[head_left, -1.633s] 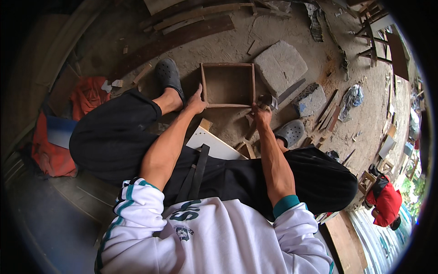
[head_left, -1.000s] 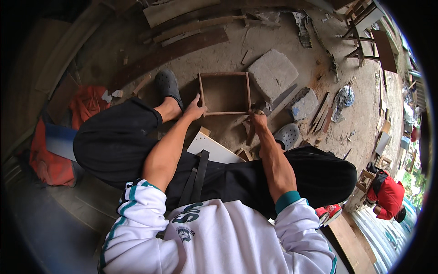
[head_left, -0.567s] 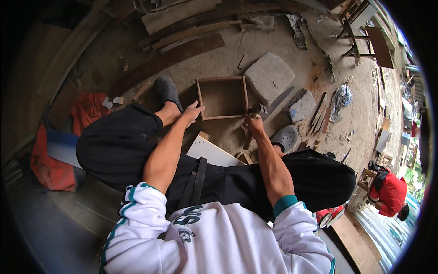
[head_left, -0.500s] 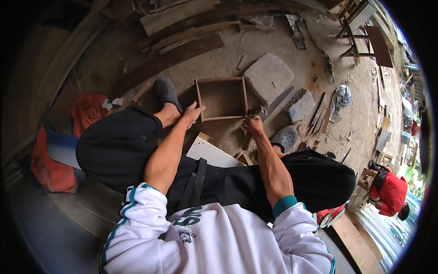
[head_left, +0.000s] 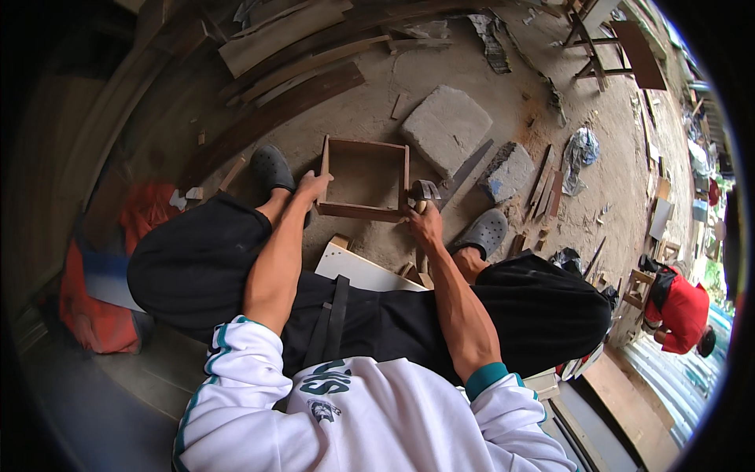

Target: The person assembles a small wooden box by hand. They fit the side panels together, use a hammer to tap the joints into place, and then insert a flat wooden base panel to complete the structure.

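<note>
A rectangular wooden frame [head_left: 363, 212], like a shallow open box, is held low between my feet. My left hand [head_left: 314, 187] is closed on its left side near the front corner. In my right hand [head_left: 425, 224] is a hammer [head_left: 425, 189], gripped close under its dark metal head. The fingers of that hand are right at the frame's near right corner; whether they also pinch the frame is hard to see. A white board [head_left: 362, 267] with a wood block at its end lies just below, in front of my lap.
Beyond the frame lie a square stone slab [head_left: 447, 130], a long dark flat strip [head_left: 469, 173] and a smaller stone block [head_left: 507, 171]. Long planks [head_left: 275, 122] stretch across the far left. An orange bag [head_left: 98, 299] sits at my left. A person in red [head_left: 680, 315] bends at far right.
The hammer head has turned and shows more plainly above my right hand. The frame has tilted slightly, still between both hands. The whole view has shifted a little.
</note>
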`<state>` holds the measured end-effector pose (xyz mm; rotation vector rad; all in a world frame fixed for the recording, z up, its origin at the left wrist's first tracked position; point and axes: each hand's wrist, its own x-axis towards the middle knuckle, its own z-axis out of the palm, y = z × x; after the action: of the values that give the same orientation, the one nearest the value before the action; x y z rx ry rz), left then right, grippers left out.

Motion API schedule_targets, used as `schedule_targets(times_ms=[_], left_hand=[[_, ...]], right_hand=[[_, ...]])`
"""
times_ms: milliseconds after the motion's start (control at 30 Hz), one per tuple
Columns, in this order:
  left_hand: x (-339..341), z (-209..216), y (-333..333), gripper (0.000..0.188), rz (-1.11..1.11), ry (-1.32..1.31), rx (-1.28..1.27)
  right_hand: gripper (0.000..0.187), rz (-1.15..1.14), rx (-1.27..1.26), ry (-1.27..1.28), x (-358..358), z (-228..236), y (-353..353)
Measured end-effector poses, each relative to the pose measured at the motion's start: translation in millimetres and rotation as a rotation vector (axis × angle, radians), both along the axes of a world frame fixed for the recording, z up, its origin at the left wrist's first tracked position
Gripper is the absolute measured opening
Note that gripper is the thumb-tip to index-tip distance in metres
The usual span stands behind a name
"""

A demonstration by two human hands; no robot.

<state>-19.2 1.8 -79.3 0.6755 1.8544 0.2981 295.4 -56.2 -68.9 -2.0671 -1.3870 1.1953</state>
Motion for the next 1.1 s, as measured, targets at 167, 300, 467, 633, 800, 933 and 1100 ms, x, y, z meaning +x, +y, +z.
schedule_targets(times_ms=[167,300,467,633,800,933,1100], left_hand=[[16.8,22.6,-1.1,0.068,0.108,-0.077,-0.022],[20.8,29.1,8.3,0.079,0.109,-0.006,0.084],[26.7,51.7,14.8,0.068,0.065,0.014,0.370],[54.4,108.3,29.4,0.052,0.063,-0.314,0.752],[69.5,156.3,38.9,0.053,-0.092,-0.495,0.928],[88.3,181.8,45.8,0.056,-0.174,-0.713,0.943],[105.9,192.2,51.3,0.055,-0.167,-0.974,0.924]], right_hand=[[0.037,-0.071,-0.051,0.033,-5.4,33.1,-10.3],[0.035,-0.148,-0.089,0.129,3.0,31.1,-11.9],[0.036,-0.434,-0.160,0.516,7.4,57.3,-4.0],[0.037,-0.550,0.105,0.562,40.5,65.1,15.5],[0.036,-0.590,0.289,0.750,68.4,118.8,34.3],[0.032,-0.519,0.278,0.702,100.4,175.0,33.8],[0.047,-0.529,0.423,0.926,118.1,202.3,25.1]])
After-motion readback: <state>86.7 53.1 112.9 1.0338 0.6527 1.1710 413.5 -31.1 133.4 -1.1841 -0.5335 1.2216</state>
